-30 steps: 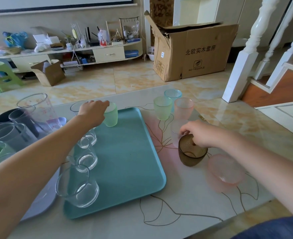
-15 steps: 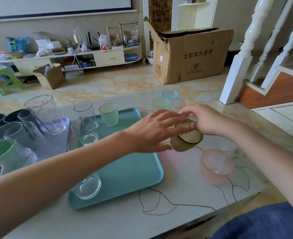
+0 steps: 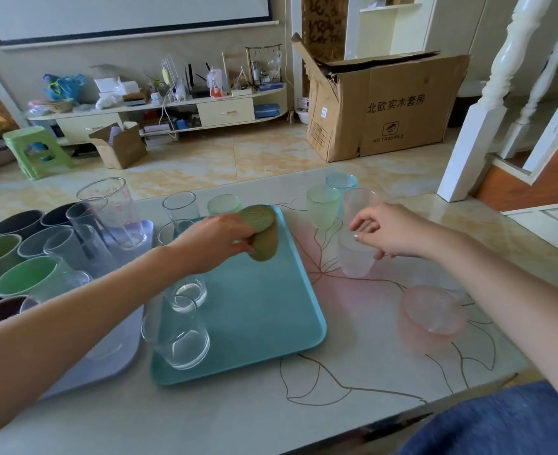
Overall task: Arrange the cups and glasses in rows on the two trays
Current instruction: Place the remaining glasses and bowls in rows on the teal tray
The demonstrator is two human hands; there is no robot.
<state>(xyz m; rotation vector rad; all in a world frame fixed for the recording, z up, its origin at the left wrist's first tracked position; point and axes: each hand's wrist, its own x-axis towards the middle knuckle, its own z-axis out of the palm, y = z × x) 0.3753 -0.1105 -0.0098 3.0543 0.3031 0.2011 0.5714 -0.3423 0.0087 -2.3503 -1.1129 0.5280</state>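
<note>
- Cups and glasses stand partly on two trays and partly loose on a pale marble-patterned tabletop (image 3: 353,421) printed with thin brown leaf outlines.
- Left hand (image 3: 212,241) reaches over the far end of a teal rectangular plastic tray (image 3: 258,323); its grip is clamped on a brown textured tumbler (image 3: 262,233), which is tilted so its base faces the camera, above the tray's far right part.
- Right hand (image 3: 389,233) is over the tabletop just right of the teal tray, fingers loosely curled and touching a tall frosted pale-pink plastic cup (image 3: 356,234) that stands upright; whether the grip has closed on it I cannot tell.
- Behind that cup stand a frosted light-green cup (image 3: 321,205) and a frosted light-blue cup (image 3: 341,185), close together.
- Nearer the camera, well apart from them, a squat pink textured cup (image 3: 430,315) sits alone on the tabletop.
- Along the teal tray's left edge clear glasses stand in a row, the nearest a wide clear tumbler (image 3: 175,333); a frosted green cup (image 3: 223,205) stands at the far end, beside the brown tumbler.
- A grey tray (image 3: 113,359) lies to the left, touching or just beside the teal one; it carries dark grey mugs, green mugs (image 3: 25,277) and a tall clear printed glass (image 3: 113,211), packed closely.
</note>
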